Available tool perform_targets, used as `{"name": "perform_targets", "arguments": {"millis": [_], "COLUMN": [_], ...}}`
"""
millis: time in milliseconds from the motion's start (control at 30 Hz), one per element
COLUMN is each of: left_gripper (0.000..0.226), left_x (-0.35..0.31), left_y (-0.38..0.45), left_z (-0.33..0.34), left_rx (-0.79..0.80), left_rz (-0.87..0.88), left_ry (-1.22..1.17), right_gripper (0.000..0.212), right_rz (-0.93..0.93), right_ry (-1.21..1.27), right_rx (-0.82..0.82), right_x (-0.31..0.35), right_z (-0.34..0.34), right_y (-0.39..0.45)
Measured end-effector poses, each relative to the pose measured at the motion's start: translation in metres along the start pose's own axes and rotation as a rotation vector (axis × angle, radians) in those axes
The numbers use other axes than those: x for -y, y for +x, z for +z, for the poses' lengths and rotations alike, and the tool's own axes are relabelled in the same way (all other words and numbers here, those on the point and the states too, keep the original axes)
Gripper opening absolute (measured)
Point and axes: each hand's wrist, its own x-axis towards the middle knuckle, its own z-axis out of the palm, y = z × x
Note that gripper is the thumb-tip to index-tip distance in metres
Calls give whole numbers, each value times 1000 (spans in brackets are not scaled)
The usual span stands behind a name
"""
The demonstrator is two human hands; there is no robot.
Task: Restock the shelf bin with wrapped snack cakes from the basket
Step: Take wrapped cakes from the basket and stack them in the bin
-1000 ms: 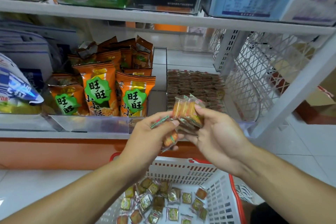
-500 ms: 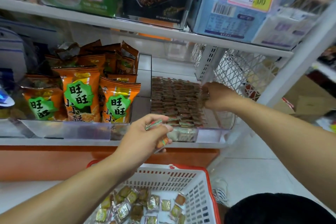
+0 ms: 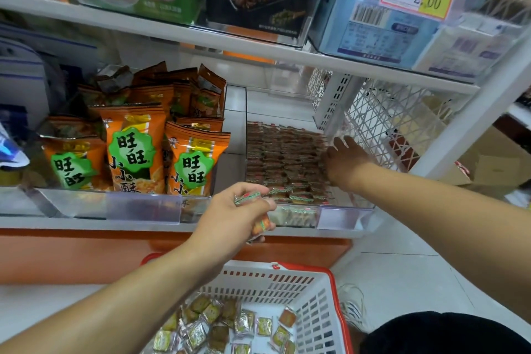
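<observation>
Right hand has moved its cakes into shelf bin, fingers now spread; left hand still grips snack cakes.

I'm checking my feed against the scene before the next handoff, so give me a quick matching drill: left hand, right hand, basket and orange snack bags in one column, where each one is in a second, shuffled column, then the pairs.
Things:
1. left hand
2. right hand
3. basket
4. orange snack bags

Places:
A. on the floor below the shelf, loose wrapped cakes inside
B. at the right side of the clear shelf bin, over the rows of cakes
C. in front of the shelf edge, gripping a few wrapped snack cakes
D. standing in the compartment left of the bin

Pairs: 1-C, 2-B, 3-A, 4-D
</observation>
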Motion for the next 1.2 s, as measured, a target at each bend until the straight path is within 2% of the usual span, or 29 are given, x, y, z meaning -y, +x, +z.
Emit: {"name": "perform_targets", "arguments": {"millis": [67,267,367,400,467,500,533,567,600,700,767,833,933,967,1067,1100,1200], "left_gripper": [20,24,45,49,51,52,52,54,56,62,65,65,52,48,35,29,22], "left_x": [2,1,-3,-6,-11,-14,-16,-18,-19,-22,-23,-23,-20,-19,-14,-12,-11], "left_y": [0,1,-2,-3,-7,-8,-11,-13,-16,-25,-29,-31,-32,-34,-35,-34,-33], "left_z": [-1,-4,-5,-6,-7,-8,-8,-8,-9,-11,-12,-14,-15,-14,-15,-16,-21], "left_rx": [-13,-3,17,18,34,54,86,125,170,283,320,343,339,320,150,111,91], "left_rz": [-4,-35,-87,-125,-195,-217,-232,-243,-254,-314,-326,-295,-215,-174,-53,-24,12], "left_ry": [16,7,-96,-155,-311,-382,-440,-486,-524,-606,-620,-587,-540,-484,-94,-18,-21], "right_gripper": [52,51,50,48,40,38,41,49,55,70,83,77,54,46,33,31,29], "right_rz": [16,36,95,113,101,59,-9,-110,-217,-406,-425,-390,-330,-306,-305,-300,-293], "right_ry": [-120,-120,-25,25,199,386,654,936,1119,1211,1236,1331,1472,1605,2077,2136,2252], "right_rx": [44,-6,0,-48,-301,-452,-525,-524,-502,-413,-389,-442,-505,-471,-287,-268,-244], "right_x": [2,4,4,3,6,11,19,30,42,76,90,97,100,100,98,97,94], "right_z": [-1,5,-14,-26,-50,-59,-69,-77,-82,-77,-64,-56,-47,-45,-43,-42,-42], "right_y": [1,1,-12,-20,-43,-59,-79,-101,-121,-154,-154,-150,-147,-145,-141,-140,-141]}}
